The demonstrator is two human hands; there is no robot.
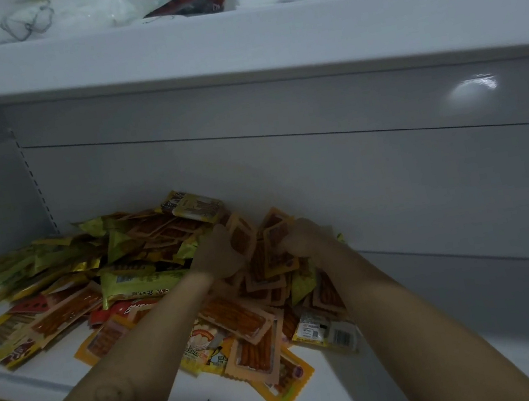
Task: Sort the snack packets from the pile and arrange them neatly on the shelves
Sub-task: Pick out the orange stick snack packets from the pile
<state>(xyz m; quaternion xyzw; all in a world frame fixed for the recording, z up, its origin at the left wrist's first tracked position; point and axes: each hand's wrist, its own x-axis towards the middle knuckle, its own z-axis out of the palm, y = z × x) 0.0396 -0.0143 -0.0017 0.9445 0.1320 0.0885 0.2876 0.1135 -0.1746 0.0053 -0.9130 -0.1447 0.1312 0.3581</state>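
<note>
Two arms (148, 350) (413, 315); left hand (221, 254), right hand (304, 239) round orange packets (276, 250) atop one pile (74, 299)

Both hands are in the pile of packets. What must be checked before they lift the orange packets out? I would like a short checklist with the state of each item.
1. Right hand grips the orange packets: ok, its fingers curl on them.
2. Left hand holds them too: cannot tell; it touches them, but the grip is blurred.
3. Gathered packets are all one kind: cannot tell, too dark.
4. Bare room on the lower shelf, right of the pile: ok.
5. Nothing is close to falling: not ok, a yellow packet lies at the front edge.
</note>
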